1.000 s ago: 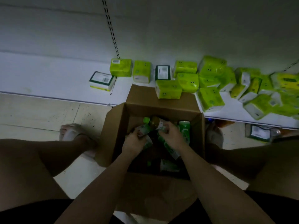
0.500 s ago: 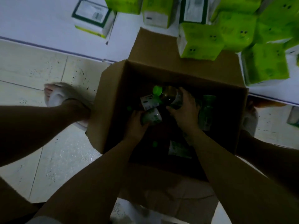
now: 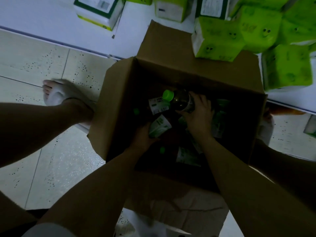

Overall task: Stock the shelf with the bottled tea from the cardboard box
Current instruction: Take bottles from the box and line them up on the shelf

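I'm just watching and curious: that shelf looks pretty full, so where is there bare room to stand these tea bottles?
The white shelf is bare at its left end, left of the white-and-green pack. A narrower strip lies open between that pack and the cardboard box flap. To the right, green tissue packs crowd it, piled up.

A: Cardboard box [image 3: 119, 100], interior: too dark to count contents. Two green caps [image 3: 136, 111] low in shadow, bodies not discernible.

B: Bottle [image 3: 181, 101] under right hand [image 3: 196, 120]: lower part covered by fingers. Label print too small to read.

A: Bottle [image 3: 159, 126] at left hand [image 3: 142, 139]: cap end hidden; grip unclear in the gloom.

B: Green packs [image 3: 215, 38] on shelf [image 3: 42, 17]: several cut off by top and right edges. Barcode pack [image 3: 99, 11] at top left, likewise cropped.

A: Right foot [image 3: 266, 127]: mostly hidden behind box wall.

B: Near flap [image 3: 171, 199]: dim, creases barely legible.
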The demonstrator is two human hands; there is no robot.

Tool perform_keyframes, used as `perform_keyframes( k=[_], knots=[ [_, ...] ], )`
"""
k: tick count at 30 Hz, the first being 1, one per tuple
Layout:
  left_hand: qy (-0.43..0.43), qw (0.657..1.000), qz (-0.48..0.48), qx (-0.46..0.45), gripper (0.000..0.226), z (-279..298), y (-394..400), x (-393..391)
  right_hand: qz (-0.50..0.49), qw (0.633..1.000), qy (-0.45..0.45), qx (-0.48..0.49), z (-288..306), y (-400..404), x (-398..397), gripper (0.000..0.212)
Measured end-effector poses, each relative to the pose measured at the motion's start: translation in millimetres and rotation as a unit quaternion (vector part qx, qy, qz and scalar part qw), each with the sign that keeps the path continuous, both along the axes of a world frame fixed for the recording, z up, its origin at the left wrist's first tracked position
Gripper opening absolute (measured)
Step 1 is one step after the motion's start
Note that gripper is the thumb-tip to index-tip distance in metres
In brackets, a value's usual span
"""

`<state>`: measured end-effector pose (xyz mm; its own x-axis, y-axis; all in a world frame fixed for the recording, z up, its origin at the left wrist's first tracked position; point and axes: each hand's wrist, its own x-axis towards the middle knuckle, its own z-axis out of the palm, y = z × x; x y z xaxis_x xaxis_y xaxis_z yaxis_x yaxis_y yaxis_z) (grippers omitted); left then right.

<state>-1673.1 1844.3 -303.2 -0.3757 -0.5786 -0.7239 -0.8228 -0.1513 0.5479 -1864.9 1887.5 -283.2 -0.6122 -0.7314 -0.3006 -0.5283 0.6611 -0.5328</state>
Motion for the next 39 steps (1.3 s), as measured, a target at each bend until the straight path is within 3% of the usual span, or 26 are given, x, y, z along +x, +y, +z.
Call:
perform_keyframes(
  k=[8, 16, 21, 26, 32, 36, 39],
  knots=[
    [0.061, 0.997, 0.042, -0.026, 0.06, 26.0, 1.0, 8.6, -0.129, 0.978, -0.13, -0.102, 27.1, 7.2, 3.6, 0.073],
    [0.161, 0.976, 0.118, -0.085, 0.059, 101.2, 2.3, 1.2, -0.197, 0.94, -0.179, -0.214, 95.2, 4.8, 23.2, 0.068],
    [0.217, 0.944, 0.197, -0.153, 0.051, 153.9, 3.7, -2.3, -0.155, 0.92, -0.226, -0.28, 156.6, 4.0, 29.2, 0.036],
    [0.321, 0.896, 0.23, -0.201, 0.045, 220.8, -7.0, -14.3, -0.122, 0.908, -0.217, -0.337, 229.3, 5.3, 34.3, 0.037],
    [0.413, 0.843, 0.228, -0.26, 0.048, 304.2, -26.5, -12.6, -0.084, 0.885, -0.194, -0.414, 321.4, 6.5, 40.5, 0.02],
    [0.439, 0.82, 0.2, -0.308, 0.045, 363.1, -49.8, -3.0, -0.049, 0.873, -0.156, -0.46, 381.5, 2.2, 41.4, 0.026],
    [0.464, 0.801, 0.173, -0.336, 0.043, 416.2, -65.2, 3.6, -0.027, 0.869, -0.12, -0.479, 421.3, -3.4, 39.7, 0.045]
  ],
)
